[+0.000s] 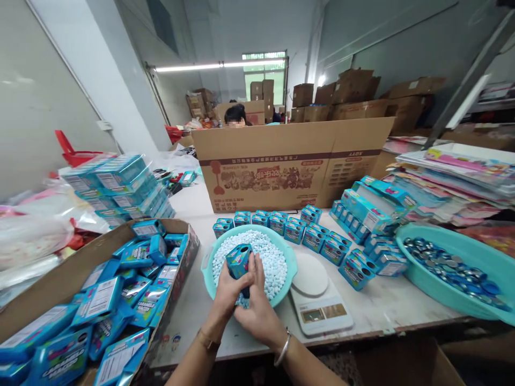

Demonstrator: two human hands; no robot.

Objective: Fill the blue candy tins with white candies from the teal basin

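A small blue candy box (238,258) with a round hole in its top is tilted between my two hands, over a turquoise basin (290,268). My left hand (230,292) grips the box from the left. My right hand (259,305) presses against its right side with the fingers together. Pale blue and white candies (271,260) fill the basin under the box. The far fingers of both hands are partly hidden. Around the basin's far rim stand several similar boxes with holes in their tops, one of them a blue box (293,230).
To the right of the basin is a white scale (322,305). An oval basin (442,292) of shiny blue lids sits farther right. At left, a carton (187,257) holds closed blue boxes, with wrapped stacks (124,182) behind. A cardboard panel (281,145) blocks the back; a person (236,115) is beyond.
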